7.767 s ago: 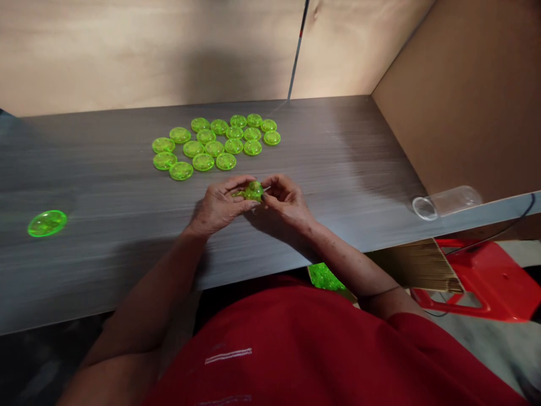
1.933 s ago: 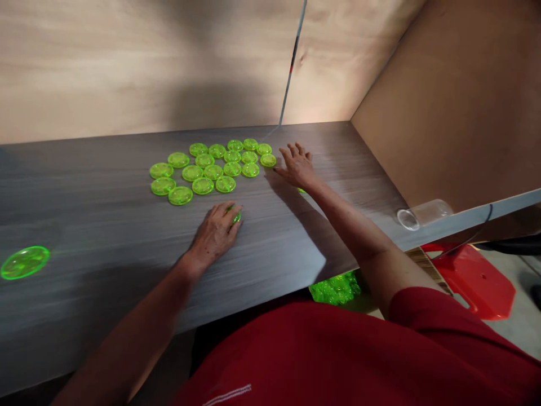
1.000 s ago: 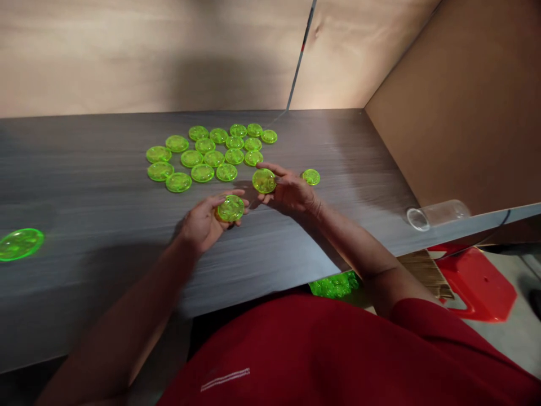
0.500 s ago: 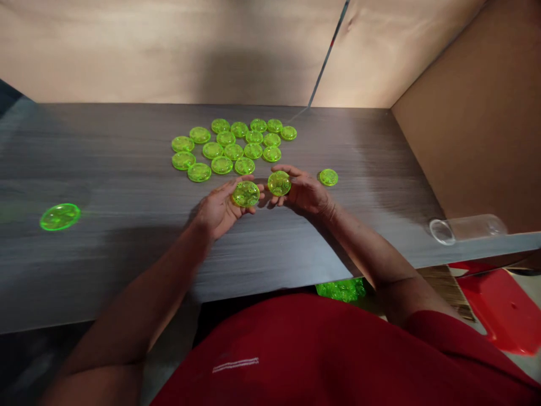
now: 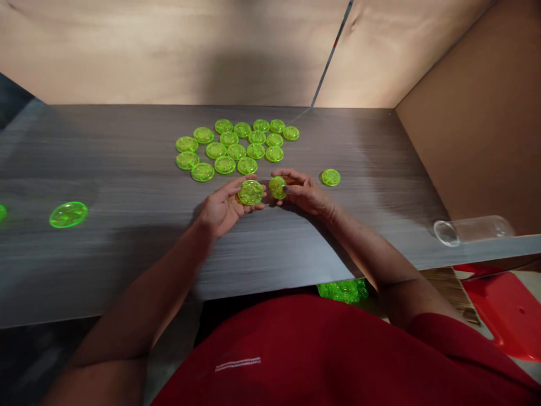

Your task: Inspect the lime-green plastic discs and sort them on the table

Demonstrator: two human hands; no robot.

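Note:
My left hand (image 5: 222, 208), palm turned up, holds a clear yellow-green plastic disc (image 5: 251, 192) by its edge. Close beside it, my right hand (image 5: 306, 194) grips a second disc (image 5: 277, 188), which is tilted, with the thumb over its near edge. The two discs are a small gap apart above the grey tabletop (image 5: 274, 248). Beyond my hands lies a cluster of several similar discs (image 5: 236, 151), flat in loose rows. One single disc (image 5: 331, 177) rests to the right of my right hand.
At the far left lies another green disc (image 5: 69, 214), with part of one more at the frame edge. A clear plastic cylinder (image 5: 473, 230) lies on its side at the right. Wooden panels (image 5: 169, 51) stand behind. Below the edge are green pieces (image 5: 343, 290) and a red stool (image 5: 507, 313).
My right hand has turned its disc, so it now shows narrower with the thumb across it. The left hand still holds its disc. The view has shifted slightly left.

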